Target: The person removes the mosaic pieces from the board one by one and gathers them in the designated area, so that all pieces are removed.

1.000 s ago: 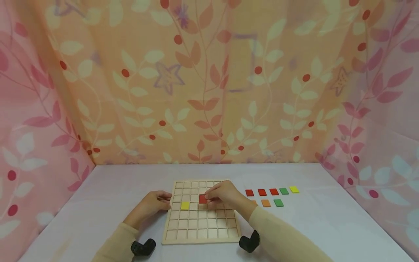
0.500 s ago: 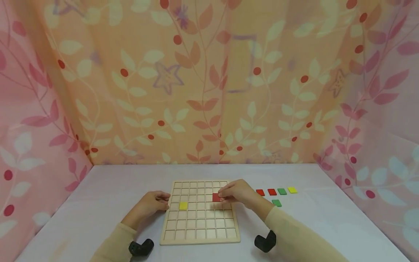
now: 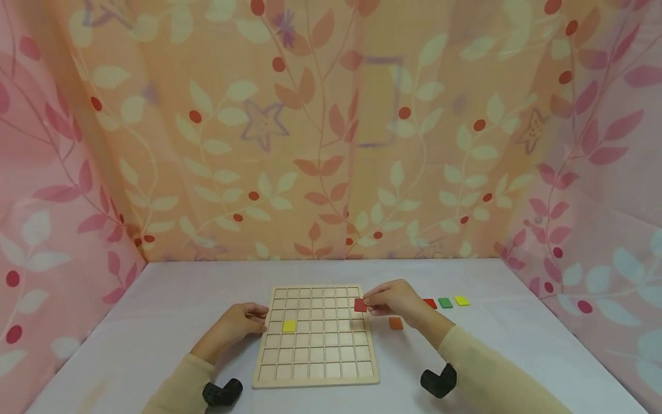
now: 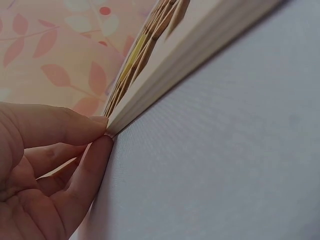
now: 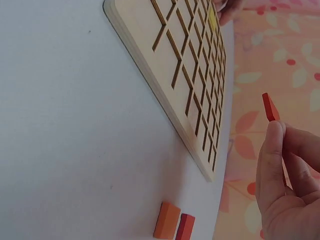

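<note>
A pale wooden grid board (image 3: 315,356) lies flat on the white table. One yellow square tile (image 3: 289,326) sits in a cell toward its left side. At the board's left edge is my left hand (image 3: 240,319); in the left wrist view the thumb (image 4: 65,125) and a finger pinch the board's rim. My right hand (image 3: 398,299) holds a thin red square tile (image 3: 360,305) between thumb and fingertips. That tile is raised over the board's upper right edge, and in the right wrist view the red tile (image 5: 270,107) shows tilted, clear of the board.
Right of the board lie loose tiles: an orange one (image 3: 396,323), a red one (image 3: 430,303), a green one (image 3: 445,302) and a yellow one (image 3: 462,301). My right hand and forearm hide part of this group. A patterned curtain (image 3: 320,172) stands behind the table.
My right hand has carried the red tile rightward, from above the board's middle to its right edge. An orange tile shows again beneath the forearm. The left hand keeps its place.
</note>
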A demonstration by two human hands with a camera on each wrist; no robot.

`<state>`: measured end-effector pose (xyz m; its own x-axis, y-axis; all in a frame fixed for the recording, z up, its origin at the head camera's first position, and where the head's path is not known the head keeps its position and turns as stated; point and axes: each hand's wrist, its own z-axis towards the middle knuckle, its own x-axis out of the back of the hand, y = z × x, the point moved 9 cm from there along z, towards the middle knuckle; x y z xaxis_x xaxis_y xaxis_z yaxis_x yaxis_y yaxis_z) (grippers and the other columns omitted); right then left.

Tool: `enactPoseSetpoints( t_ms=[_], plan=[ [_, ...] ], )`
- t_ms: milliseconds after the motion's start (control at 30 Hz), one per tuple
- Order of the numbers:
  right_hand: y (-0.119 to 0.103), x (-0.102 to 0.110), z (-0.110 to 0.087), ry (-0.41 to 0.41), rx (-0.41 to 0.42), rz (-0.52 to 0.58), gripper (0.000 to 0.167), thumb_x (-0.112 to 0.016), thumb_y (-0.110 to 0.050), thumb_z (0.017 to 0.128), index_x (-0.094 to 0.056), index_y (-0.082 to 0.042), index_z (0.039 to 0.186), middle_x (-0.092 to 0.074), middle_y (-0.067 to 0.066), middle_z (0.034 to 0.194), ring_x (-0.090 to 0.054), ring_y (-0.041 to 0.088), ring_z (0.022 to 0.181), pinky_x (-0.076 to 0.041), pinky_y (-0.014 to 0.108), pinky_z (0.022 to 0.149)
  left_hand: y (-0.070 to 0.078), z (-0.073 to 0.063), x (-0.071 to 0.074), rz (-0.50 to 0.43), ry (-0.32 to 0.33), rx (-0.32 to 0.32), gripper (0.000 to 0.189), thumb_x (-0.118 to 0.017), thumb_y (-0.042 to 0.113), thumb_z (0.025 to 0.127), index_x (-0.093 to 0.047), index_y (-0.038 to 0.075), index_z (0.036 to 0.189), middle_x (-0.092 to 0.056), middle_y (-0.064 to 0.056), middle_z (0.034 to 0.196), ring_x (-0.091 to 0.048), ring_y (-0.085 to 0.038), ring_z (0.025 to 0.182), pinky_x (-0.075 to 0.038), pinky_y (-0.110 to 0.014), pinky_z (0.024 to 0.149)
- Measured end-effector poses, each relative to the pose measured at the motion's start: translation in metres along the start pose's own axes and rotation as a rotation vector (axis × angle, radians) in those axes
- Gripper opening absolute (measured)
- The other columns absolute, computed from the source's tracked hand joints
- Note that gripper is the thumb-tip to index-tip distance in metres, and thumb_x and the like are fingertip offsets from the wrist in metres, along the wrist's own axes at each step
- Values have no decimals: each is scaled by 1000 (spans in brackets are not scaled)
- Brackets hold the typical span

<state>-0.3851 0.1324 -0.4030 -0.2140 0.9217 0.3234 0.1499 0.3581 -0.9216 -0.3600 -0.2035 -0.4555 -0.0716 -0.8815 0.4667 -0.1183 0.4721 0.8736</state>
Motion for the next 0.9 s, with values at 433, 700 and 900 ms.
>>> enactPoseSetpoints(
  t_ms=[433,700,900],
  plan=[
    [19,28,-4,31,-41,-26,23,-72,-14,89,-74,4,103,-74,6,82,-68,11,65,-59,27,70,-2,-4,0,-6,-1,16,43,-73,-6,79,-63,-9,121,-67,-15,104,-61,-17,87,-54,-28,73],
    [28,45,-8,-50,-25,-69,26,-73,-13,88,-73,7,106,-72,4,81,-66,10,67,-59,25,70,2,-3,-1,-7,3,0,42,-74,-7,77,-64,-9,118,-68,-14,102,-62,-16,85,-55,-28,72],
    [34,60,-9,-69,-24,-55,29,-72,-14,89,-71,8,109,-72,4,83,-69,11,70,-59,25,71,1,-1,1,2,9,7,43,-74,-6,78,-64,-9,120,-68,-14,103,-62,-17,87,-54,-29,73]
  ],
)
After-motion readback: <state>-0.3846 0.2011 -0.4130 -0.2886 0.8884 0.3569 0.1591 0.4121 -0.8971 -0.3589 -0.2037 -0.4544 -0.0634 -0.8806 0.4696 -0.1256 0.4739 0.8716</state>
